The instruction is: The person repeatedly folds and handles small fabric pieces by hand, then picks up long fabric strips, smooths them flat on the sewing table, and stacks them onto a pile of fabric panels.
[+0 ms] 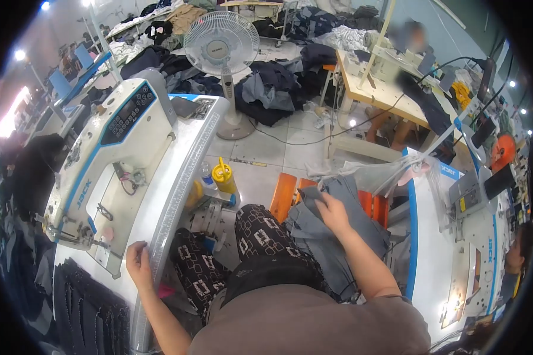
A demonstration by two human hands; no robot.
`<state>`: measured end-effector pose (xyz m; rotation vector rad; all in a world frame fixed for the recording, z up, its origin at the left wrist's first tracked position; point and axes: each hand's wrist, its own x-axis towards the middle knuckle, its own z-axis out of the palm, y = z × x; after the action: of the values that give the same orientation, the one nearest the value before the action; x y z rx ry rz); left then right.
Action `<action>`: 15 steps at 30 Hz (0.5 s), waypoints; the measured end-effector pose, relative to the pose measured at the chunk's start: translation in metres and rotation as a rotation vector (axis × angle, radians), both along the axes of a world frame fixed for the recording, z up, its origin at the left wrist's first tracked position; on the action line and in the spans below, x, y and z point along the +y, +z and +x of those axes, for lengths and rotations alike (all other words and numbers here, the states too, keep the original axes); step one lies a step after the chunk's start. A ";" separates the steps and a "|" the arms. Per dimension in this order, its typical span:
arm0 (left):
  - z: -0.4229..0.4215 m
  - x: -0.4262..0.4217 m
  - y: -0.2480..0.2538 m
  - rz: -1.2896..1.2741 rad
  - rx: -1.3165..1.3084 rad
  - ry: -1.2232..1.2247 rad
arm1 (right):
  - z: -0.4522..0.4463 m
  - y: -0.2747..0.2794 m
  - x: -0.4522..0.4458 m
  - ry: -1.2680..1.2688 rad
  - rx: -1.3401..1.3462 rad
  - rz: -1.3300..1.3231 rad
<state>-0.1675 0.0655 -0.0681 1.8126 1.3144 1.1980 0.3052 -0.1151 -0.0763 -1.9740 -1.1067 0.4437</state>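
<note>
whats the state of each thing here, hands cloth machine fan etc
Left hand, curled, at edge of white table
Right hand, on grey cloth
Grey cloth, layered, over orange bench
Dark cloth pieces, stacked
Fan, upright, spinning unclear
Yellow container, upright

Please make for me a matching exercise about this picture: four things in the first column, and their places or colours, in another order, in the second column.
1. Left hand
2. Right hand
3. Fan
4. Cup

A. yellow
B. at the grey cloth
C. standing on the tiled floor
D. at the white table

Right pairs: 1-D, 2-B, 3-C, 4-A.
</note>
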 end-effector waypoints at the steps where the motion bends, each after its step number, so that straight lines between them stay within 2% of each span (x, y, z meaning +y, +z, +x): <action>1: 0.001 0.001 -0.002 0.012 -0.007 0.004 | -0.005 0.019 0.006 0.033 0.184 0.086; 2: 0.002 0.002 -0.003 0.020 -0.024 0.007 | -0.012 0.027 0.013 0.040 0.174 0.099; 4: 0.015 -0.001 0.006 0.047 -0.063 0.027 | -0.029 0.043 0.031 0.149 0.807 0.444; 6: 0.060 -0.022 0.041 0.017 0.118 -0.039 | -0.059 0.063 0.046 0.224 0.920 0.466; 8: 0.116 -0.055 0.081 -0.052 0.014 -0.251 | -0.094 0.072 0.061 0.299 1.021 0.450; 10: 0.153 -0.063 0.080 0.070 -0.102 -0.459 | -0.130 0.079 0.076 0.382 1.136 0.555; 11: 0.164 -0.062 0.077 0.093 -0.117 -0.473 | -0.145 0.083 0.082 0.424 1.209 0.617; 14: 0.179 -0.054 0.084 -0.345 -0.679 -0.554 | -0.165 0.085 0.088 0.489 1.304 0.752; 15: 0.175 -0.051 0.086 -0.368 -0.660 -0.575 | -0.166 0.085 0.089 0.505 1.348 0.800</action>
<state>0.0074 0.0141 0.0182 1.2358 0.5339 1.0102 0.1391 -0.0258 0.0089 -0.3960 -0.6338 1.1330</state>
